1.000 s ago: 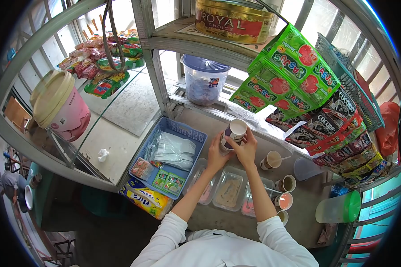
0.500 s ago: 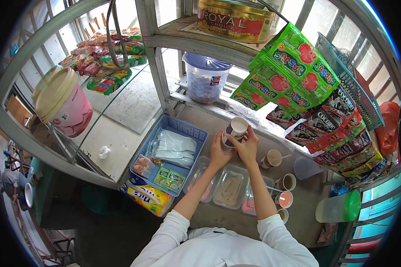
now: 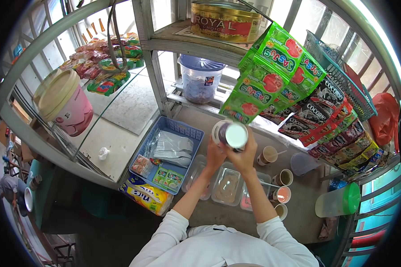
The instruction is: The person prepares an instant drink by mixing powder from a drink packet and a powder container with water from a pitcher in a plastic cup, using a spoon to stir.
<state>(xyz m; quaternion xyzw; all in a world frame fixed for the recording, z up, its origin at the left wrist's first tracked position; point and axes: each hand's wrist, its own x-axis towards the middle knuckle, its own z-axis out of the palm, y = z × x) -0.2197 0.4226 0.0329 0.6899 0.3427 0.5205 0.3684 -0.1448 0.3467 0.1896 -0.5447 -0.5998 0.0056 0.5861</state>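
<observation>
Both hands, left hand (image 3: 216,153) and right hand (image 3: 245,155), grip the purple cup (image 3: 231,135), now lifted and tilted mouth-up toward the camera, off the desk (image 3: 298,209), above the clear tubs (image 3: 227,187) below the grip.

On the worktop (image 3: 298,209) before you, a blue basket (image 3: 165,153) holds plastic spoons (image 3: 171,147) and small sachets (image 3: 167,178). Just right of it lie three clear tubs (image 3: 227,187) of powder, and beyond them stand paper cups (image 3: 280,187), some with sticks in them. A green-lidded jug (image 3: 338,200) stands at the far right. Above you hang green sachet strips (image 3: 267,75) and dark sachet strips (image 3: 334,120). A gold tin (image 3: 225,20) sits on the top shelf, a blue-lidded tub (image 3: 200,78) beneath it. To your left, a pink bucket (image 3: 64,102) rests by the glass shelf (image 3: 124,107) with snack packets (image 3: 104,62), and a yellow pack (image 3: 147,196) lies at the worktop's edge
</observation>
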